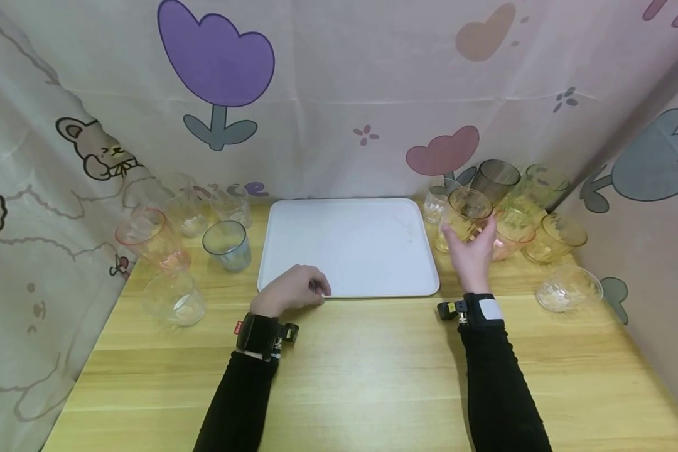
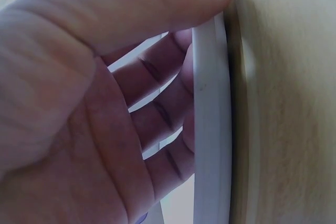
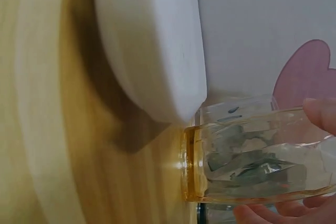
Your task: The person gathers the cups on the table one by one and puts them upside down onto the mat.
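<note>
A white rectangular tray (image 1: 350, 248) lies flat on the table towards the back. My left hand (image 1: 294, 290) is at its front edge, left of the middle. In the left wrist view the thumb lies on the outer side of the tray rim (image 2: 212, 108) and the curled fingers are on the inner side, pinching it. Just past the tray's right end, my right hand (image 1: 476, 254) grips a yellow-tinted glass (image 1: 464, 207) between thumb and fingers. The glass (image 3: 252, 163) stands upright, its base at or very near the tabletop; contact cannot be told.
Around that glass stand a grey glass (image 1: 494, 179), a pink glass (image 1: 508, 242), another yellow glass (image 1: 556, 235) and a clear one (image 1: 567, 290). Left of the tray are a blue-grey glass (image 1: 227, 248), a pink-rimmed glass (image 1: 152, 238) and several clear glasses. A patterned curtain (image 1: 339, 150) hangs behind.
</note>
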`<state>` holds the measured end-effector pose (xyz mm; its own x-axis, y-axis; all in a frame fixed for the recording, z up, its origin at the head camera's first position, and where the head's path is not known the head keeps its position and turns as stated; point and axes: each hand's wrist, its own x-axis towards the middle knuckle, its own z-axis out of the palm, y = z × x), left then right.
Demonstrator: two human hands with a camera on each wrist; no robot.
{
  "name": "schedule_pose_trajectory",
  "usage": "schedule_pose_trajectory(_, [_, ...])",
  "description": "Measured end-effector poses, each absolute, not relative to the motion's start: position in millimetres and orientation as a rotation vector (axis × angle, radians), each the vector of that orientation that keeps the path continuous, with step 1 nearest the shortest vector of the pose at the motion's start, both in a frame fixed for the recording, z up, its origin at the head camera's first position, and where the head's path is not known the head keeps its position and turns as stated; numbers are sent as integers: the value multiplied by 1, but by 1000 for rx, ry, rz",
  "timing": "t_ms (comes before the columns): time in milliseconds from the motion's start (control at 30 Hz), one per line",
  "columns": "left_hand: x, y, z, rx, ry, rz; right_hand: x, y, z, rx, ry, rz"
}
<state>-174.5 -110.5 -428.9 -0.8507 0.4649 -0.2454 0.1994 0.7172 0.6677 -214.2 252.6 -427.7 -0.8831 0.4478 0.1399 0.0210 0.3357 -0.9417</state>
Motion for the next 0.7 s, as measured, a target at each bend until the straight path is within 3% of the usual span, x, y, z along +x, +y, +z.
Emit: schedule_pose_trajectory(700, [-173, -110, -427, 482, 2510, 923, -214, 251, -426, -456, -2183, 1619])
